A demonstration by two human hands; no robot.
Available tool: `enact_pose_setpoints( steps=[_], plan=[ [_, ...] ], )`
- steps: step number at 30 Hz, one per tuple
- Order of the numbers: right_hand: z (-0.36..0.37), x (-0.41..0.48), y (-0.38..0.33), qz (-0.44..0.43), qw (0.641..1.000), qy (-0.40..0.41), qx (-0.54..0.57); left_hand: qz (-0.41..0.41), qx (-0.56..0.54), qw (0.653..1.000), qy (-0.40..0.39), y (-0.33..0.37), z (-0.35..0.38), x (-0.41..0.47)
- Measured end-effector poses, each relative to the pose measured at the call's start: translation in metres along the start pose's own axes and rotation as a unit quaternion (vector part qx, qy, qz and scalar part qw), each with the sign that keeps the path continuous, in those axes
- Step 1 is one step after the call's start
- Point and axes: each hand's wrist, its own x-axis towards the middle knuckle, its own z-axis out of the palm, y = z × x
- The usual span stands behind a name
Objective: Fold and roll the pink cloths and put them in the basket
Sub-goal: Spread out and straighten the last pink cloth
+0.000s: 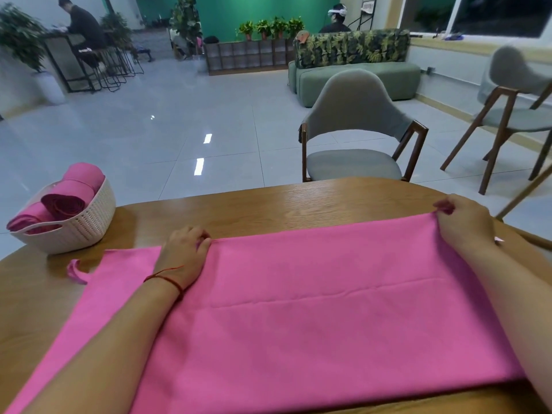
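Beyond the far-left corner of the pink cloth (pixel 328 318), the white basket (pixel 92 224) is sitting with rolled pink cloths (pixel 67 201) inside, one showing its spiral end. My left hand (pixel 185 255) is lying palm down on the cloth's far edge, left of its middle, fingertips (pixel 204 243) pinching that edge. The cloth is lying flat on the wooden table (pixel 298 201), its long axis running left to right, a crease (pixel 328 295) running the same way. My right hand (pixel 463 224), well apart from the left, is pinching the cloth's far-right corner, knuckles up.
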Motion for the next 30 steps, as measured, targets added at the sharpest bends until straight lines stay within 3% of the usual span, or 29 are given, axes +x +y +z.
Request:
enact_pose_setpoints(
  steps=[20, 27, 30],
  plan=[
    [0.012, 0.013, 0.018, -0.026, 0.990, 0.007, -0.136, 0.021, -0.025, 0.999, 0.007, 0.002, -0.003, 0.000],
    [0.009, 0.002, 0.016, -0.068, 0.988, 0.064, -0.123, -0.015, -0.016, 1.000, 0.004, 0.007, 0.001, 0.001],
    [0.013, 0.006, 0.018, -0.064, 0.985, 0.043, -0.153, -0.034, -0.022, 0.999, 0.032, 0.014, 0.001, -0.003]
  ],
)
